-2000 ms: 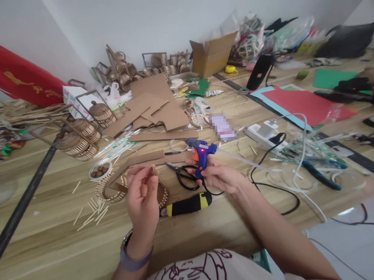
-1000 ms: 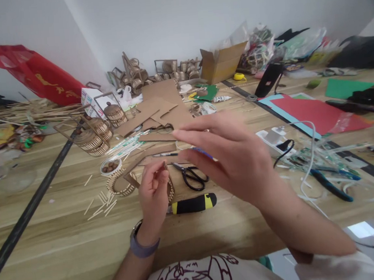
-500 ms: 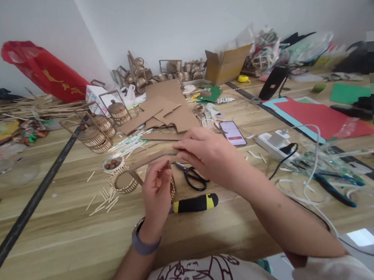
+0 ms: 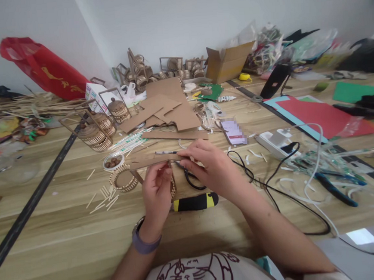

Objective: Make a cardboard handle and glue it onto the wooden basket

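Observation:
My left hand (image 4: 158,181) pinches a narrow cardboard piece near its fingertips, beside a round stick-walled ring (image 4: 123,179) on the wooden table. My right hand (image 4: 204,160) is closed at the right end of a long cardboard strip (image 4: 153,161) that runs leftward over the ring. Under my right hand lie black-handled scissors (image 4: 192,182), partly hidden. A black and yellow tool handle (image 4: 196,202) rests just below my hands. Behind the strip is a pen (image 4: 165,152). A white bowl (image 4: 113,163) of brown balls and several loose sticks (image 4: 104,198) are at the left.
Cardboard sheets (image 4: 171,106) lie beyond my hands, with small lidded baskets (image 4: 94,136) at the left. At the right are a phone (image 4: 234,132), a power strip (image 4: 273,146), cables and blue-handled pliers (image 4: 335,189). An open box (image 4: 229,63) stands by the wall.
My right hand has moved slightly down onto the end of the strip, uncovering the pen and more of the long cardboard piece behind. My left hand has hardly moved.

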The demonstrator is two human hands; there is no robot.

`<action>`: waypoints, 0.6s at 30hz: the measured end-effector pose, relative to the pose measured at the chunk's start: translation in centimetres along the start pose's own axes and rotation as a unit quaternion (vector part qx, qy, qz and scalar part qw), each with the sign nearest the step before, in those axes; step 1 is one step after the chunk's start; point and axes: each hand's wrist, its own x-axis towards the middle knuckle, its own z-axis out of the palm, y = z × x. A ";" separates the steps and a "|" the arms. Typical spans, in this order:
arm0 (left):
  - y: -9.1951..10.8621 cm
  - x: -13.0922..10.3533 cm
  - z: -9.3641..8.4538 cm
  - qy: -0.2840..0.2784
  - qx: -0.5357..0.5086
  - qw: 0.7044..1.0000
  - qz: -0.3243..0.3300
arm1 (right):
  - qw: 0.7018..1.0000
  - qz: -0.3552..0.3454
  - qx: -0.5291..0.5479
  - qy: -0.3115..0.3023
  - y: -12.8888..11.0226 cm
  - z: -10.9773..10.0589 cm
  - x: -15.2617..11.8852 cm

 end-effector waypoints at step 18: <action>-0.2 -0.3 -0.2 -0.011 0.011 1.000 -0.025 | 0.999 0.010 0.043 0.016 0.5 1.6 -0.9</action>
